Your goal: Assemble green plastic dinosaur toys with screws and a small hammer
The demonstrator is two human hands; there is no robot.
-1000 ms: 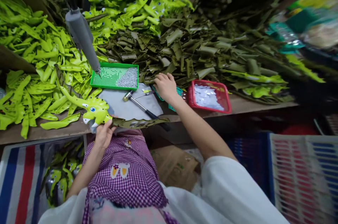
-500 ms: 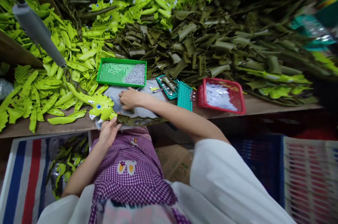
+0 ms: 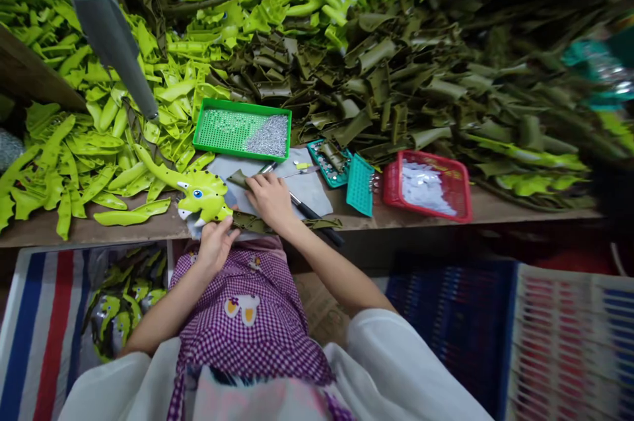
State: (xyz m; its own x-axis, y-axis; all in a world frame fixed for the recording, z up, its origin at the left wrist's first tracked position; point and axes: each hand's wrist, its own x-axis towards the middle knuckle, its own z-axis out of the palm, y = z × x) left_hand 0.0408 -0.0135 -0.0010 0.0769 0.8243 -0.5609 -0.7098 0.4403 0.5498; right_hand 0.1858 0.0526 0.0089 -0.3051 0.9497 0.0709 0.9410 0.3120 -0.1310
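My left hand (image 3: 216,241) grips the near end of a lime-green toy dinosaur head (image 3: 203,199) at the bench's front edge. My right hand (image 3: 270,199) rests palm down, fingers curled, on a dark olive plastic part (image 3: 247,219) that lies against the dinosaur head on a grey mat (image 3: 310,186). A small hammer (image 3: 307,209) lies on the mat just right of my right hand. A green tray (image 3: 242,131) with small silver screws sits behind the mat.
A grey hanging power screwdriver (image 3: 111,41) dangles at the upper left. Lime-green parts (image 3: 74,143) are piled left, olive parts (image 3: 396,77) at the back and right. A teal tray (image 3: 359,176) and a red basket (image 3: 428,186) stand right of the mat. Crates are on the floor at right.
My right hand came back from the teal tray at the right to the mat, then down onto the olive part beside the dinosaur head. The view has shifted slightly.
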